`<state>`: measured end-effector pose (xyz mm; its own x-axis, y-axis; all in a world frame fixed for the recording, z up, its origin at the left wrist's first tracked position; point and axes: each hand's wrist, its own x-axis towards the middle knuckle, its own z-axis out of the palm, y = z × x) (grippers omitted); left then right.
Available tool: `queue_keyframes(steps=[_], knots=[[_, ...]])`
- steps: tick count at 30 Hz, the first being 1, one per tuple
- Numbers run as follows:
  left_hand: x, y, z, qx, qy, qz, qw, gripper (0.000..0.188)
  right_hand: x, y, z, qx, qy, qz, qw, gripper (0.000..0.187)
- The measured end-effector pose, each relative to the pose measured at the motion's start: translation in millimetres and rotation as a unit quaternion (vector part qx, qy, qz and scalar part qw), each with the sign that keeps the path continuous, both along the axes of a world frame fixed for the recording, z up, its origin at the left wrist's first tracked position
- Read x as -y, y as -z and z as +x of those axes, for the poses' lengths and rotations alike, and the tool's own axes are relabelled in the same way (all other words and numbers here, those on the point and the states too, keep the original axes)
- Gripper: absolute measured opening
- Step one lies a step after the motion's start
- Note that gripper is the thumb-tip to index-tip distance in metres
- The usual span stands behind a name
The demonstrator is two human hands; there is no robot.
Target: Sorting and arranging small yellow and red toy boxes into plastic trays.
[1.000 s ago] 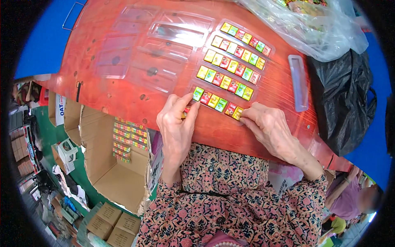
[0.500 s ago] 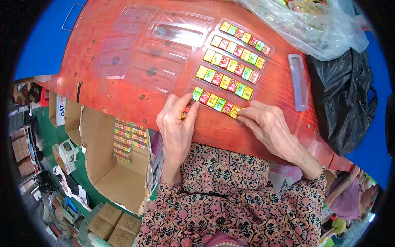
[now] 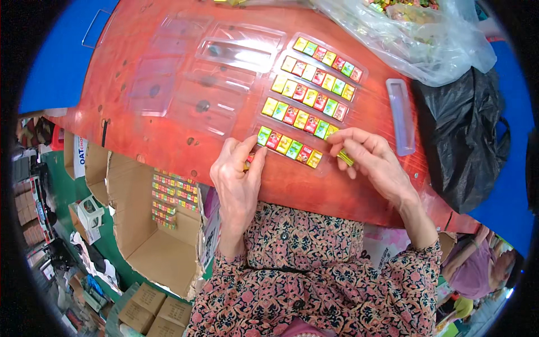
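Note:
A clear plastic tray (image 3: 324, 167) lies in front of me, with small wrapped candies (image 3: 293, 148) in red, yellow, green and white lined up along its several slots. By the left end of the nearest row, my left hand (image 3: 238, 178) is closed around a few wrapped candies (image 3: 248, 162), mostly hidden by the fingers. My right hand (image 3: 377, 168) hovers just off that row's right end. Between its fingertips it pinches a yellow-green wrapped candy (image 3: 345, 158).
Unfilled clear trays (image 3: 220, 104) lie left on the red table (image 3: 292, 188). A narrow clear tray (image 3: 401, 118), a black bag (image 3: 460, 146) and a transparent bag of candies (image 3: 404, 42) sit to the right. Below the table's left edge, an opened carton (image 3: 163, 253) holds filled trays (image 3: 175, 191).
My right hand has come off the nearest row's end candy and moved up and right. A yellow-green candy now shows in its fingers. My left hand stays by the row's left end.

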<state>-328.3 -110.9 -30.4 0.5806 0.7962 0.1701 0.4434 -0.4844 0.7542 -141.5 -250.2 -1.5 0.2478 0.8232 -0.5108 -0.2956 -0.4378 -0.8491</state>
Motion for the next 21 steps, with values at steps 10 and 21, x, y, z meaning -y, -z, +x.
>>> queue_keyframes(steps=[10,21], knots=[[2,-3,0,-0.002,-0.013,-0.016,1.0,0.02,8,1,0,-0.085,0.081,0.053,0.992,0.027],[3,-5,-15,0.127,-0.061,-0.222,0.965,0.018,12,-3,-2,0.012,0.029,0.022,0.999,0.026]])
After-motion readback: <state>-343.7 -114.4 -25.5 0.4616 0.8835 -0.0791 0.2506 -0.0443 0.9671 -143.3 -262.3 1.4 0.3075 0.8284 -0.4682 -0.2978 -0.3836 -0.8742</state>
